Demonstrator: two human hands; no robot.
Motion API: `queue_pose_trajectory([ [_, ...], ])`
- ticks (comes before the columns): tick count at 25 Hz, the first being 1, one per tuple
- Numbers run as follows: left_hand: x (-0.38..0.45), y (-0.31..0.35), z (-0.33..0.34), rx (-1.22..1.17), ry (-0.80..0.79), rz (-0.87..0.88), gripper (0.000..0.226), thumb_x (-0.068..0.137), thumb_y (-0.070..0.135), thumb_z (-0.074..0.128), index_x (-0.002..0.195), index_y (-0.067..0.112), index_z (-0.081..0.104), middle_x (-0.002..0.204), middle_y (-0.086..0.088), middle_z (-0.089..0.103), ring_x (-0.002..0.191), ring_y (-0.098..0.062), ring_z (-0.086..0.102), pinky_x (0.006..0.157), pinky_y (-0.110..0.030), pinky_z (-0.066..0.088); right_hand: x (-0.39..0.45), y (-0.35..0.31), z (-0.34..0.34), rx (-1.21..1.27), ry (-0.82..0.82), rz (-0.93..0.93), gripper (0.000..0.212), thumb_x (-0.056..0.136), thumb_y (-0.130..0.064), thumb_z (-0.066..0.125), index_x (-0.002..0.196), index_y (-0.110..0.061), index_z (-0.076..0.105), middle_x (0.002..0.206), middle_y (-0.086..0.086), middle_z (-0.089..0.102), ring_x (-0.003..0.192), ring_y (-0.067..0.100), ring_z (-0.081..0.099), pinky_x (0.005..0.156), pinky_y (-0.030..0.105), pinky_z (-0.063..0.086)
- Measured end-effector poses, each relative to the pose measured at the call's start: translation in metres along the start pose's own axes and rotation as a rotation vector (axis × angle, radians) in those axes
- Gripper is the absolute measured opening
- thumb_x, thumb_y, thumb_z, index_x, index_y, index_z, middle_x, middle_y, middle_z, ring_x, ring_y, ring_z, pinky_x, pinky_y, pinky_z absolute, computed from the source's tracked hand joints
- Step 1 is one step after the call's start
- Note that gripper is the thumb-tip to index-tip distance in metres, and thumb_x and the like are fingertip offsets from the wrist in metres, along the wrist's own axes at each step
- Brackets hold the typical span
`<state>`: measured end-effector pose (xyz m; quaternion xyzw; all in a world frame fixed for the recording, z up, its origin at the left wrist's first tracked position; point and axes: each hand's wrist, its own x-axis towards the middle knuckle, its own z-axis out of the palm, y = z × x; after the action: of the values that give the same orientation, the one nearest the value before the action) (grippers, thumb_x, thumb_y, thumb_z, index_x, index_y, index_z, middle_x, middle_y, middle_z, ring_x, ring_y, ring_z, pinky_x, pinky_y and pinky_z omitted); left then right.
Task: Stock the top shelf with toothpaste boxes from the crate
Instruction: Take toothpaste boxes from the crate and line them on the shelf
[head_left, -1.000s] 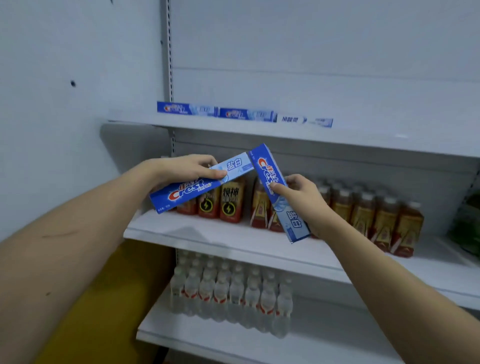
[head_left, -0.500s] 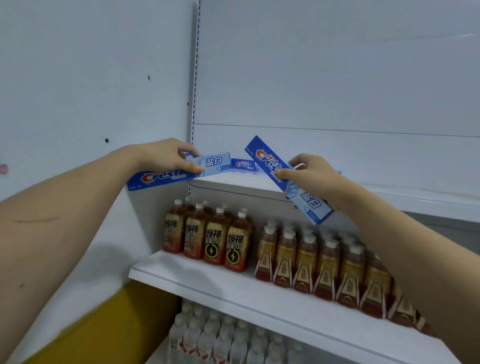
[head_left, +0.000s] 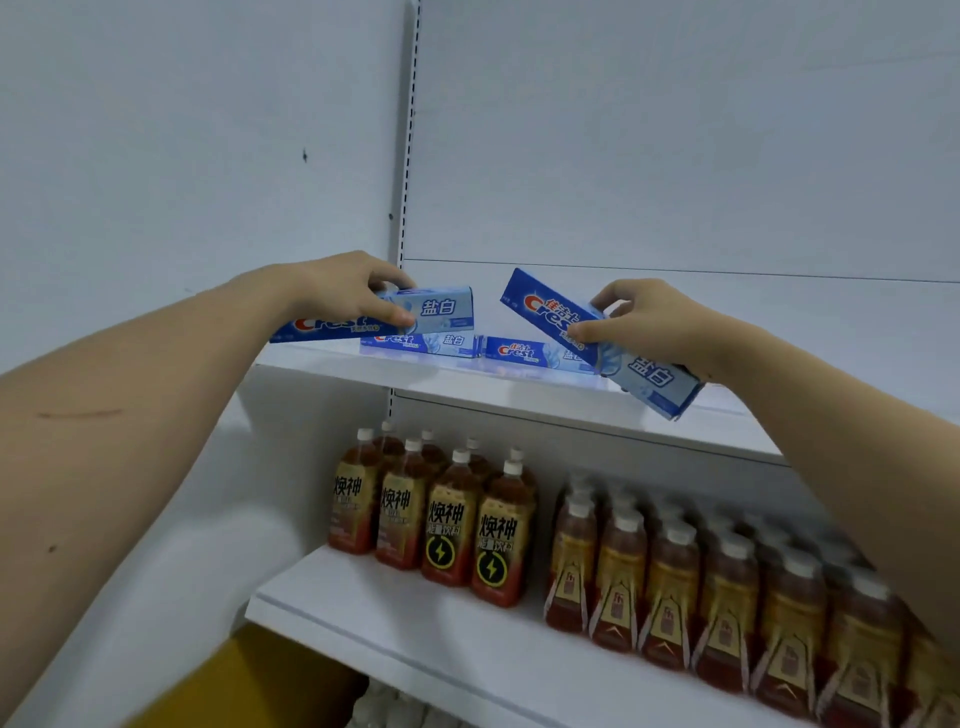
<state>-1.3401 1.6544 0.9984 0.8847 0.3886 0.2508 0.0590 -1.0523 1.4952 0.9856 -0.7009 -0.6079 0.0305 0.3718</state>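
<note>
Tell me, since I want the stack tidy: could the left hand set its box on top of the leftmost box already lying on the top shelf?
Probably yes: the left hand holds its toothpaste box just above the leftmost shelved box, nothing between them.

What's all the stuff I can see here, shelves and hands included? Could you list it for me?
Blue cardboard toothpaste box in the left hand: one, blue and pale blue, held nearly level over the top shelf's left end.
Blue cardboard toothpaste box in the right hand: one, same colours, tilted down to the right.
Blue toothpaste boxes lying on the shelf: two showing, side by side behind the held ones.
White top shelf: one.
Brown drink bottles with black lettering: several, middle shelf, left.
Brown bottles with gold labels: many, in rows to their right.
White middle shelf: one.
Left hand: grips its box.
Right hand: grips its box.
</note>
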Motion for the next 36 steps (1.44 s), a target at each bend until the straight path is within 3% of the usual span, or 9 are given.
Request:
queue_pose_trajectory([
  [3,0.048,-0.032,0.011,0.007,-0.029,0.031,0.041,0.087,0.043,0.068,0.126,0.034,0.056,0.104,0.001,0.067,0.083,-0.015,0.063,0.07,-0.026,0.046,0.054,0.003,0.015,-0.128,-0.02,0.005,0.04,0.081,-0.043,0.075,0.113,-0.023,0.06,0.099,0.003,0.071,0.075,0.02,0.067,0.062,0.029,0.052],
  [10,0.154,-0.095,0.046,0.014,-0.2,0.085,0.032,0.087,0.042,0.069,0.117,0.04,0.056,0.101,0.006,0.063,0.086,-0.013,0.061,0.076,-0.03,0.044,0.158,0.017,0.055,-0.465,-0.147,0.091,0.043,0.08,-0.042,0.075,0.116,-0.029,0.058,0.107,0.002,0.068,0.083,0.024,0.071,0.077,0.038,0.06],
  [15,0.204,-0.119,0.062,0.111,-0.301,0.113,0.043,0.086,0.045,0.068,0.127,0.041,0.055,0.113,0.005,0.062,0.096,-0.013,0.059,0.087,-0.032,0.045,0.204,0.024,0.066,-0.678,-0.209,0.067,0.037,0.082,-0.042,0.073,0.114,-0.03,0.06,0.109,-0.002,0.066,0.089,0.021,0.069,0.084,0.041,0.058],
  [18,0.218,-0.125,0.064,0.087,-0.319,0.121,0.044,0.083,0.045,0.072,0.124,0.045,0.057,0.115,0.008,0.061,0.1,-0.012,0.059,0.085,-0.029,0.045,0.217,0.027,0.077,-0.771,-0.263,0.067,0.036,0.083,-0.042,0.072,0.114,-0.03,0.061,0.111,-0.004,0.065,0.092,0.02,0.067,0.085,0.039,0.058],
  [24,0.222,-0.115,0.057,0.061,-0.291,0.131,0.043,0.079,0.05,0.072,0.118,0.041,0.057,0.112,0.011,0.066,0.102,-0.016,0.065,0.09,-0.037,0.056,0.223,0.022,0.077,-0.72,-0.248,0.065,0.043,0.083,-0.04,0.073,0.122,-0.026,0.059,0.111,-0.005,0.054,0.103,0.022,0.059,0.095,0.042,0.051],
  [28,0.208,-0.101,0.056,0.079,-0.248,0.105,0.033,0.086,0.049,0.067,0.116,0.04,0.059,0.114,0.009,0.064,0.105,-0.017,0.061,0.094,-0.038,0.05,0.211,0.017,0.069,-0.698,-0.138,0.006,0.033,0.088,-0.041,0.066,0.116,-0.025,0.063,0.11,-0.005,0.052,0.1,0.02,0.053,0.098,0.04,0.045],
  [36,0.145,-0.059,0.069,0.142,-0.125,-0.044,0.048,0.094,0.049,0.054,0.137,0.029,0.048,0.143,-0.004,0.049,0.123,-0.024,0.05,0.107,-0.04,0.038,0.135,0.005,0.033,-0.566,-0.02,-0.071,0.026,0.091,-0.038,0.061,0.113,-0.025,0.063,0.119,0.0,0.059,0.1,0.022,0.054,0.097,0.039,0.045],
])
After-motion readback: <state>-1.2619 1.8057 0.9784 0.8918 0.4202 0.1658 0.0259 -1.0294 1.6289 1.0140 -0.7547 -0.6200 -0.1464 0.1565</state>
